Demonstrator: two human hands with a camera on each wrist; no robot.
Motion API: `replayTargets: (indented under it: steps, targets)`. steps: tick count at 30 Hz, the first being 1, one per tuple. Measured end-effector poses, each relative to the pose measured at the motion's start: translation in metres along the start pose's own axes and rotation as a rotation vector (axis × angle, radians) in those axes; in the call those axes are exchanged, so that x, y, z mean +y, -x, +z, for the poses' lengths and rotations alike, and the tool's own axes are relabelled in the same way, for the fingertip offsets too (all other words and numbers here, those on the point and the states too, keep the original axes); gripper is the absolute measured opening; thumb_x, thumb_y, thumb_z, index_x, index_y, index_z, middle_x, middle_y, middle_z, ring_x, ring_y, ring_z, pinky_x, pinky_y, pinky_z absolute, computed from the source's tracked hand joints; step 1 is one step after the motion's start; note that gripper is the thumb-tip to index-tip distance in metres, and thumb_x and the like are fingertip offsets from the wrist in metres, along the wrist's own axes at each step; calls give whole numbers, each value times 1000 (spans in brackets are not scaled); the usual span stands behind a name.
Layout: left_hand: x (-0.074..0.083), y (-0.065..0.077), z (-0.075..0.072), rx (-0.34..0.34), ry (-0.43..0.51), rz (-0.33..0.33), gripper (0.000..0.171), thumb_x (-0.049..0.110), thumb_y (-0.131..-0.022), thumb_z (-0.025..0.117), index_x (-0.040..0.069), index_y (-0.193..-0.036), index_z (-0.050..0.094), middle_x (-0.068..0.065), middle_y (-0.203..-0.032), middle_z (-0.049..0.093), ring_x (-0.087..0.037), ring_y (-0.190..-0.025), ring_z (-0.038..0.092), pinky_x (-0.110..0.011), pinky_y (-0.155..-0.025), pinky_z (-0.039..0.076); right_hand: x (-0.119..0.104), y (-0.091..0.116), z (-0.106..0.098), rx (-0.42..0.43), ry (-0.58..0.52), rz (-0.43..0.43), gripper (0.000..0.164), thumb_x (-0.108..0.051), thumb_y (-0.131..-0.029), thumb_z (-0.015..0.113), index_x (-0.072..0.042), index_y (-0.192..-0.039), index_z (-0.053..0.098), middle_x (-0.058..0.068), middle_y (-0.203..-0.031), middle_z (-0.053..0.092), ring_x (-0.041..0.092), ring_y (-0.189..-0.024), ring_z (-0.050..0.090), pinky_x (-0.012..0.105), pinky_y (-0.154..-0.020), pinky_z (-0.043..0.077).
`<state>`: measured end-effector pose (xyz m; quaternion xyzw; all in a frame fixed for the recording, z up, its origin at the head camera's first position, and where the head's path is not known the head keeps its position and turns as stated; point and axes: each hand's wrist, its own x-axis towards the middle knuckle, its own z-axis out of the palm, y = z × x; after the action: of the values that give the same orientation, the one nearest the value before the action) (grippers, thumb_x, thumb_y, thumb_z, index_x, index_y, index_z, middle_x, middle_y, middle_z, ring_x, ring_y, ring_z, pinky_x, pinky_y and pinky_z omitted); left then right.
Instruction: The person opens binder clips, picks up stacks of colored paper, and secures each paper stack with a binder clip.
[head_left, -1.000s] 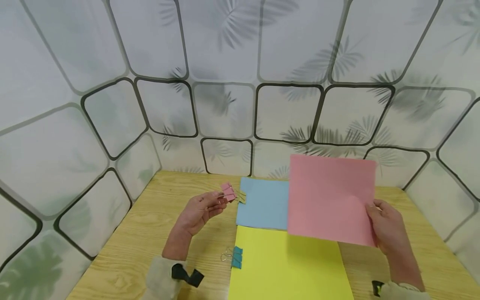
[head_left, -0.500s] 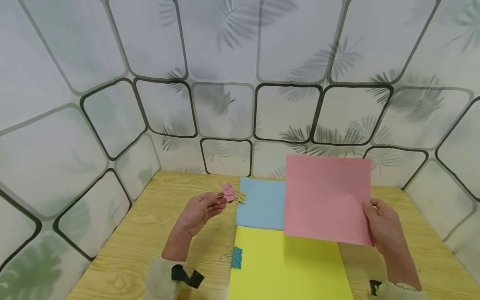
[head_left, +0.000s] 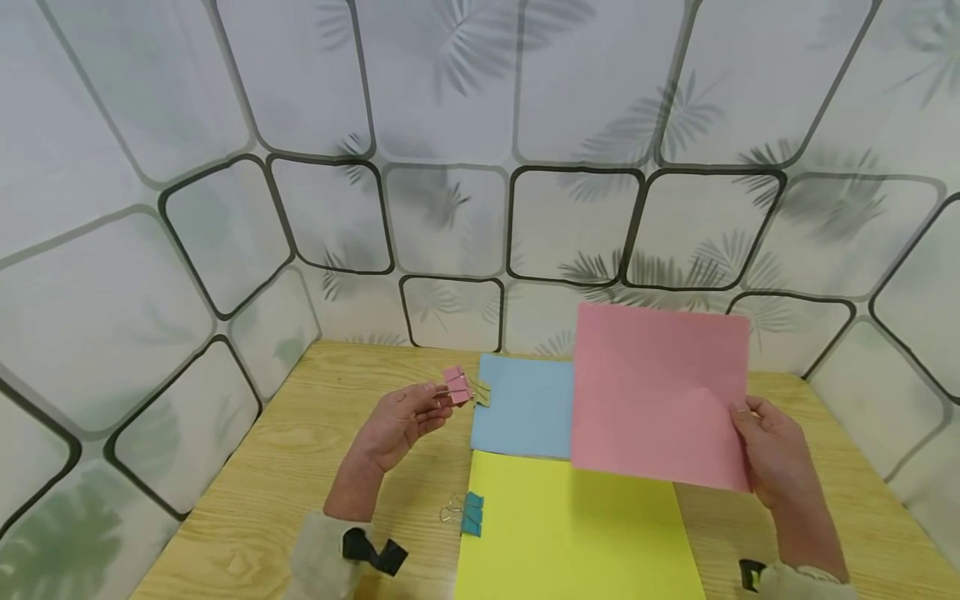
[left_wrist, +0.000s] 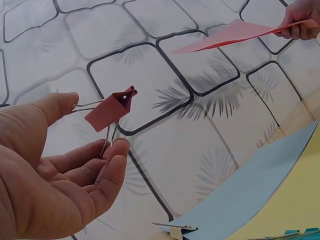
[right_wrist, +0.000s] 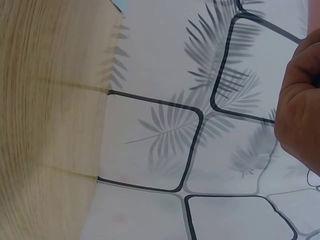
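Note:
Thumb and fingers of my left hand (head_left: pixel 405 421) pinch the wire handles of a pink binder clip (head_left: pixel 457 386), held up off the table. In the left wrist view the binder clip (left_wrist: pixel 111 110) has its handles spread, one against the thumb, the other at the fingertips. My right hand (head_left: pixel 772 446) grips the right edge of pink paper (head_left: pixel 660 396), raised over the other sheets. In the left wrist view the pink paper (left_wrist: pixel 235 37) appears edge-on as more than one layer. The right wrist view catches only part of the right hand (right_wrist: pixel 302 110).
Blue paper (head_left: pixel 521 407) with a yellow binder clip (head_left: pixel 482 395) on its left edge lies at the back. In front lies yellow paper (head_left: pixel 570 533) with a teal binder clip (head_left: pixel 472 514). A patterned wall (head_left: pixel 450 217) stands behind the wooden table (head_left: pixel 300 467).
The pink paper and right hand shift slightly left, then back slightly right and up. My left hand stays in place with the pink binder clip.

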<state>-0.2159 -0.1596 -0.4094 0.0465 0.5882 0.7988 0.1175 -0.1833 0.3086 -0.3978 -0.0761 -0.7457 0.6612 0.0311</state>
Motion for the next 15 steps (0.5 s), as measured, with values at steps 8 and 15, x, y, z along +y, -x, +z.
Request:
replayTargets:
  steps: [8,15]
  targets:
    - [3,4,0,13,-46,5,43,19,-105,51,-14,-132,50,-2,-103,67,-12,-92,67,-23,-85,55,-1,1,3,-29,-86,-14,13,-38,-103,49,-30,-101,59,-10,-78,63,9,-67,64,32,-56,57]
    - [7,2,7,33,-45,12,46,18,-105,50,-17,-134,45,-3,-103,66,-13,-91,67,-23,-84,55,-5,-1,9,-5,12,-17,14,-41,-104,47,-30,-106,57,-13,-78,63,8,-68,64,32,-57,57]
